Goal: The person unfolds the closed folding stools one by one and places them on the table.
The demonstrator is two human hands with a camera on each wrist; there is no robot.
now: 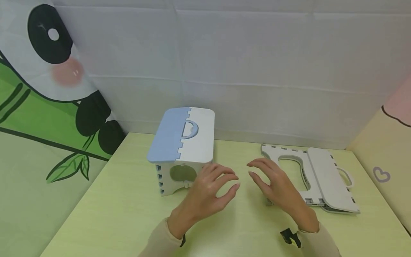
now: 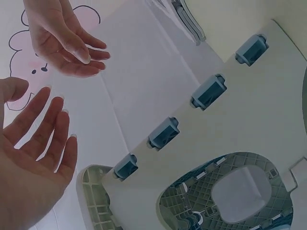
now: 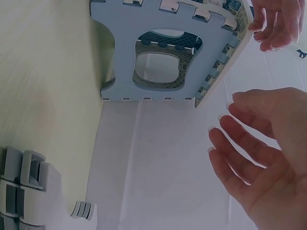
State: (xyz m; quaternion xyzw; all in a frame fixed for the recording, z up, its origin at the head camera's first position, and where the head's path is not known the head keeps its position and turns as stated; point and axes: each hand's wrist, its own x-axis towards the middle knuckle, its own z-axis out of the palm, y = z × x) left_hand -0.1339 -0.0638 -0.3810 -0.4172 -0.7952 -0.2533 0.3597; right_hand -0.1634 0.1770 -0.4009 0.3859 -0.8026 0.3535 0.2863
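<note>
An unfolded folding step stool (image 1: 167, 137) with a blue and white top stands at the back left of the table. Its blue handle (image 1: 194, 130) lies along the middle seam of the top. My left hand (image 1: 207, 189), fingers loosely bent and holding nothing, is in front of the stool and overlaps its lower right corner. A second stool (image 1: 330, 178), white and folded flat, lies on the right with its carry handle (image 1: 347, 177) pointing right. My right hand (image 1: 279, 185) overlaps its left edge, also holding nothing. Fingertips of the two hands face each other with a gap between.
The pale yellow table (image 1: 106, 217) reaches back to a white cloth wall (image 1: 257, 71). Printed panels flank it, a green one (image 1: 29, 200) on the left and a cream one (image 1: 385, 150) on the right. A black strap piece (image 1: 290, 236) shows by the right sleeve.
</note>
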